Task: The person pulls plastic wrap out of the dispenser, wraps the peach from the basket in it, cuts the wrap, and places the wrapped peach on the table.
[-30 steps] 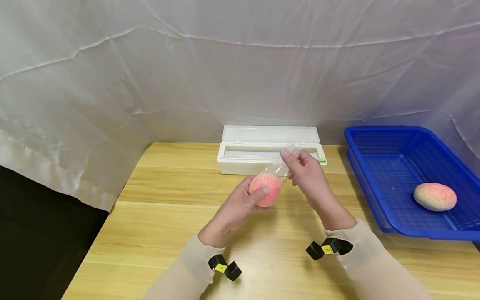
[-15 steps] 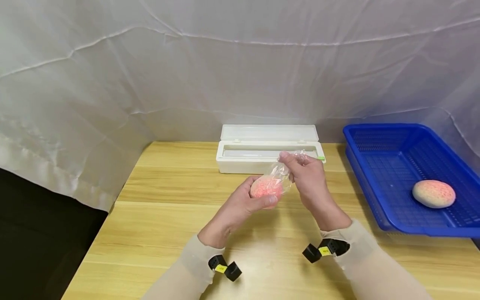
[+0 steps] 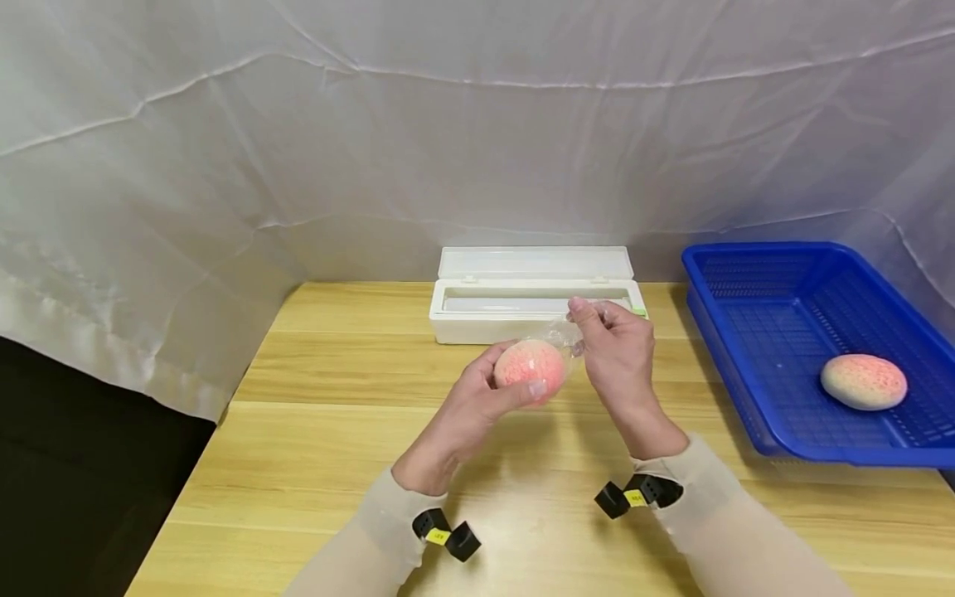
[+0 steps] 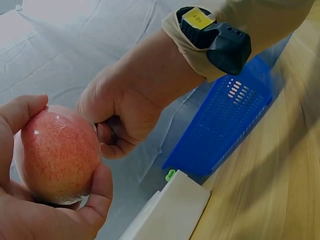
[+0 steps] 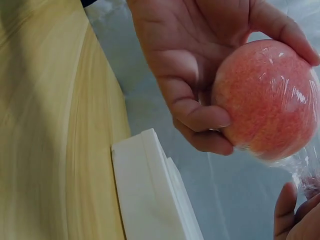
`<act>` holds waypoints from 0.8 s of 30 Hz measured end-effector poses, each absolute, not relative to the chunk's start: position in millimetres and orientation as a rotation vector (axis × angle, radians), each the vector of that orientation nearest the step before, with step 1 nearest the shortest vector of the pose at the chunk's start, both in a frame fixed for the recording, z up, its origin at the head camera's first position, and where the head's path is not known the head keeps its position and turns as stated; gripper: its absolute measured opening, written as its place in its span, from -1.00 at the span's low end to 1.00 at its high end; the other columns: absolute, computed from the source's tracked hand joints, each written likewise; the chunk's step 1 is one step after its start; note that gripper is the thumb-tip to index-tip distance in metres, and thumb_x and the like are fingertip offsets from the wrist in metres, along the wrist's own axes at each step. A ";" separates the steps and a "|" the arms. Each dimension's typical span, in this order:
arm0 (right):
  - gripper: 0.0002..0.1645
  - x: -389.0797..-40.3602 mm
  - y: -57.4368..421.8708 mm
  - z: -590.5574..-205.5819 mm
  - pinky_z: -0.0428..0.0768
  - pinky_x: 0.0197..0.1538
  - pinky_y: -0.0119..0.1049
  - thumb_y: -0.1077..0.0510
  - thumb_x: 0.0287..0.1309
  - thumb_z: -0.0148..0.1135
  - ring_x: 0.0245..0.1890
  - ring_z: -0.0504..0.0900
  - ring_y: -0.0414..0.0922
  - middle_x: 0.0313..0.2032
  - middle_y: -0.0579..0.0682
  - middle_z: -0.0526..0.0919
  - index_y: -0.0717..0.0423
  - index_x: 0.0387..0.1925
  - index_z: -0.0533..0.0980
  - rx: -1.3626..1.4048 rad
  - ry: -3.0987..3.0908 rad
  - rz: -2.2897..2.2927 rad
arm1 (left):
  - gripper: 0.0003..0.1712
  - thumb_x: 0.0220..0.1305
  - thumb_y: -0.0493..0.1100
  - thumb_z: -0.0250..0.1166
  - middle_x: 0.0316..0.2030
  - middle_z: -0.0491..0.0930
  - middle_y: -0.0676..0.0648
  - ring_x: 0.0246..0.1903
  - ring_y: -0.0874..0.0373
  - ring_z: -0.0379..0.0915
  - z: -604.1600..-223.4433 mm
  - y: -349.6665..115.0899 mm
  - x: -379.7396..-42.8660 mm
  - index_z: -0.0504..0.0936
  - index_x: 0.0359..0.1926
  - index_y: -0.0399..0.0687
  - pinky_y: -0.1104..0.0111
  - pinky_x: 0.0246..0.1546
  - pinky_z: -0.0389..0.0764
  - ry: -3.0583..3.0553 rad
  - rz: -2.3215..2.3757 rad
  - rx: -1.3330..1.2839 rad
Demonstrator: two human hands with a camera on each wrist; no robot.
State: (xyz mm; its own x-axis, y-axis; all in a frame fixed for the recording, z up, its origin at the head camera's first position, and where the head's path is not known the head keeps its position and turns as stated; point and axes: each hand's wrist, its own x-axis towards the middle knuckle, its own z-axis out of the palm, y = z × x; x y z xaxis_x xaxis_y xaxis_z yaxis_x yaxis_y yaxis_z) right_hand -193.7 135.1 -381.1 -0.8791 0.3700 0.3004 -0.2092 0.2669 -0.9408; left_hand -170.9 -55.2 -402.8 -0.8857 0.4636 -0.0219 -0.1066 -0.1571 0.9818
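In the head view, my left hand (image 3: 477, 396) grips a pink and cream peach (image 3: 528, 371), the thumb across its near side. Shiny clear cling film (image 3: 563, 334) lies tight over the fruit, with glints and creases also visible on the peach (image 5: 270, 97) in the right wrist view. Up and to the right of the fruit, my right hand (image 3: 619, 352) pinches the gathered end of the film between thumb and fingers. The left wrist view shows the peach (image 4: 60, 155) held by curled fingers; the film's gathered end is mostly hidden there.
Behind the hands, a long white dispenser box (image 3: 485, 327) stands with its lid (image 3: 533, 263) raised and a green tab at its right end. A blue basket (image 3: 768, 356) on the right holds another peach (image 3: 864, 382). A grey cloth hangs behind the wooden table (image 3: 313, 464).
The peach has turned within my left hand, its pale side coming to the upper left. My right hand has kept hold of the film, turning and shifting slightly.
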 end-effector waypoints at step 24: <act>-0.65 -171.2 127.9 -395.3 0.66 -0.18 -0.40 -0.02 0.51 0.26 -0.14 0.59 -0.15 -0.24 -0.03 0.69 0.20 -0.18 0.73 -0.218 -2.046 2.531 | 0.03 0.13 -0.07 0.65 0.38 0.35 -0.15 0.29 0.05 0.39 -403.3 -64.4 -173.5 0.28 0.47 -0.32 0.32 0.27 0.60 1.355 2.091 0.864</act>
State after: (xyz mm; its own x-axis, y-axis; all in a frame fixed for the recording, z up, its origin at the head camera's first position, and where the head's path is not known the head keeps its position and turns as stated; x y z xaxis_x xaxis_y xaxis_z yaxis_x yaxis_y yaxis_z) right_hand -171.2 127.9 -395.3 -0.9839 -0.0096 -0.1786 0.1766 -0.2086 -0.9619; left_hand -173.5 -64.4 -403.3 -0.6740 0.6991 0.2387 -0.0675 -0.3801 0.9225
